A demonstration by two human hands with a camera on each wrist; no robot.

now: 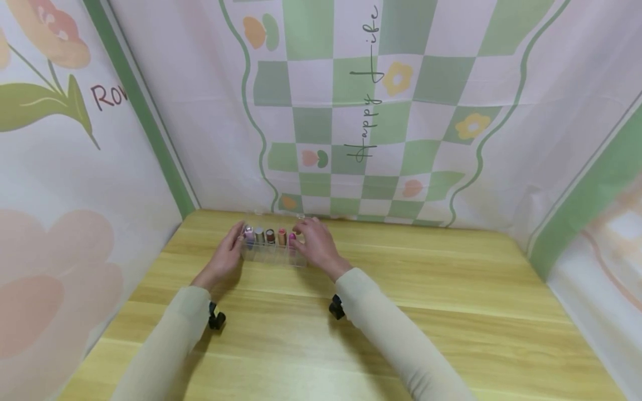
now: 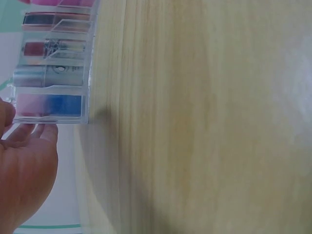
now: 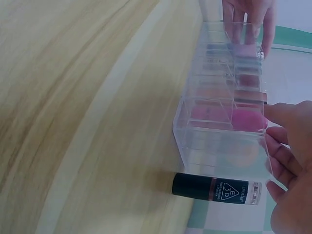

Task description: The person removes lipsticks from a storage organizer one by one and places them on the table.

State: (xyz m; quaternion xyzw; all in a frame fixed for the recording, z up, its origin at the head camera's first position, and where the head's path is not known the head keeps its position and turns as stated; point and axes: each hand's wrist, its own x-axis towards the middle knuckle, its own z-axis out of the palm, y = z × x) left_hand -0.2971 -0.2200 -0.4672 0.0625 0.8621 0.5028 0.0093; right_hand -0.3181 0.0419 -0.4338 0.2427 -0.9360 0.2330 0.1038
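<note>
Right wrist | 1 organizer (image 3: 200,146) | 5 tubes (image 3: 249,120) inside, 1 beside | left fingers (image 2: 48,132) clamp organizer; right fingers (image 3: 282,156) unclear

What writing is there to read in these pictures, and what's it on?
"Happy Life": on the checked backdrop.
"Ro", next letter cut off: on the left-hand wall hanging.
"3D", inside a triangle: on the dark lipstick tube; its smaller lettering is too blurred to read surely.
Marks on the silver tube: too blurred.

A yellow wooden desk (image 1: 451,289) fills the bottom, shiny at bottom middle. White cloth walls (image 1: 215,139) hang on three sides, with green checks (image 1: 308,33) at top middle and a pink flower (image 1: 30,312) at lower left.
</note>
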